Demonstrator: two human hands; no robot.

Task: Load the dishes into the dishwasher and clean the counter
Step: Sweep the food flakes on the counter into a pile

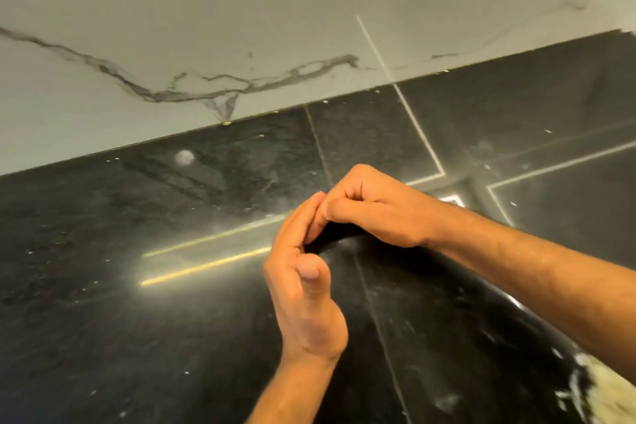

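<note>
The glossy black stone counter (137, 320) fills the lower part of the head view and carries small pale crumbs (186, 372) scattered across it. My left hand (306, 289) hovers over the middle of the counter, standing on its edge with the palm cupped and the fingers nearly straight. My right hand (375, 206) comes in from the right with its knuckles up and fingers curled under. Its fingertips meet the tips of my left fingers. Nothing shows in either hand, and the space under the right palm is hidden. No dishes or dishwasher are in view.
A white marble backsplash (206, 27) with grey veins rises behind the counter, with crumbs (226, 122) along the joint. A round pale smudge (184, 157) marks the counter at back left. A pale yellowish-white mess (599, 392) lies at the bottom right corner.
</note>
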